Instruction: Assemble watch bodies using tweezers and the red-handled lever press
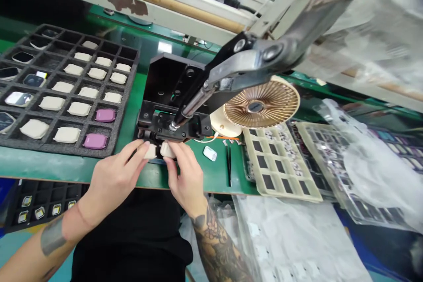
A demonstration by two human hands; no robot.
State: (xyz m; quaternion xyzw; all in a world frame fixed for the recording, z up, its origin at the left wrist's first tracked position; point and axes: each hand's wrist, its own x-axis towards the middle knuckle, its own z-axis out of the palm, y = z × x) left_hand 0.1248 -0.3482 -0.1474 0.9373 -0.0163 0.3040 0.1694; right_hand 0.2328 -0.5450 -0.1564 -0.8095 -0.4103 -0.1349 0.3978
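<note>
- Just before the black fixture [195,130], the left hand [114,172] has its fingers pinched on one cream piece [151,152], the right hand [187,172] on a second cream piece [168,150].
- Right of the fingers, tweezers [229,168] lie on the table [215,177].
- Farther left, I see a tray [115,137] of cases [67,135].

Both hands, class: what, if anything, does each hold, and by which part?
The left hand pinches a cream piece by its left side; the right hand pinches another cream piece by its right side.

Smooth cream pieces [168,150] (matt), glossy tabletop [211,179], rough felt-like tray [59,148], shiny metal lever [233,63]
</note>
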